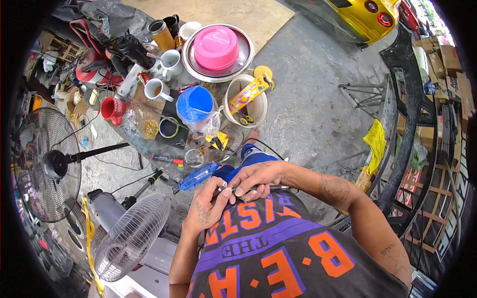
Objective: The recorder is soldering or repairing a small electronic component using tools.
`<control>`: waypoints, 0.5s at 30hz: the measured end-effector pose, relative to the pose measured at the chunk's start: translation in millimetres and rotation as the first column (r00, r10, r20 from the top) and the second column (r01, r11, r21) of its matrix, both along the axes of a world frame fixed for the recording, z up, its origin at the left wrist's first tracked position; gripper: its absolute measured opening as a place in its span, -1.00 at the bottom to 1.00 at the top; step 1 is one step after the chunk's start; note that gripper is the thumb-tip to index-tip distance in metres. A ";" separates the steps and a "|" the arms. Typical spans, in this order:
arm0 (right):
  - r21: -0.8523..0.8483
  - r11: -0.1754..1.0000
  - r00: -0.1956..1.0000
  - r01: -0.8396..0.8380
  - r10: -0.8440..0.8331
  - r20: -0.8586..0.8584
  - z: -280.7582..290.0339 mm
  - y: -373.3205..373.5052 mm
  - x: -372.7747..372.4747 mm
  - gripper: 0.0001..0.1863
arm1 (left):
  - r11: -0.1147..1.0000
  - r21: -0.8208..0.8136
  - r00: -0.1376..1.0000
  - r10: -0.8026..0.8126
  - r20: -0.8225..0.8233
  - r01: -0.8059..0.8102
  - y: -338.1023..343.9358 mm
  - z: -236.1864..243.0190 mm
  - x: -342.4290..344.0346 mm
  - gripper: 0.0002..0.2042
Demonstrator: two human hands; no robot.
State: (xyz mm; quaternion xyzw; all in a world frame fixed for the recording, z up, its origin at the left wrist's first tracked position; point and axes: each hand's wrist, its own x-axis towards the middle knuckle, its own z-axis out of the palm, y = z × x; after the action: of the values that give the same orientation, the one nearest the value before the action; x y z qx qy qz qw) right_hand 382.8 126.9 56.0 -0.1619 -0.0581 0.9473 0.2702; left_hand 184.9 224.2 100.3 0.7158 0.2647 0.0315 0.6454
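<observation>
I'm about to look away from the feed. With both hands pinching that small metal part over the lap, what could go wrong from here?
1. The small metal part sits between fingertips of the left hand and right hand; it could slip and drop to the concrete floor.
2. The blue rotary tool lies close by; an elbow shift might knock it.

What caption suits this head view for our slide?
Both hands, left and right, pinch a small metal part above a cluttered workbench.
</observation>
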 end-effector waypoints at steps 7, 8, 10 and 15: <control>0.027 1.000 1.000 0.004 -0.005 0.008 -2.9 -1.2 2.3 -0.77 | 0.998 0.065 1.000 -0.006 0.013 0.006 -4.5 -6.6 4.1 -0.77; 0.027 1.000 1.000 -0.014 0.014 0.011 -3.0 -0.5 2.2 -0.77 | 0.996 0.067 0.998 0.055 -0.002 -0.055 -6.8 -5.2 3.3 -0.75; 0.028 0.998 0.999 -0.052 0.052 0.016 -2.8 0.3 2.4 -0.75 | 0.997 0.066 0.999 0.037 -0.017 -0.036 -4.6 1.2 8.8 -0.75; 0.035 0.998 0.998 -0.053 0.052 0.026 0.4 -0.7 5.2 -0.73 | 0.999 -0.001 0.998 0.048 0.045 -0.048 -6.5 -4.2 2.9 -0.78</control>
State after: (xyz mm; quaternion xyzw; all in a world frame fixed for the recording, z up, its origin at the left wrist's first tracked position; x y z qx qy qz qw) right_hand 387.9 126.2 56.3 -0.1672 -0.0824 0.9509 0.2472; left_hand 187.9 217.7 96.1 0.7083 0.2672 0.0630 0.6503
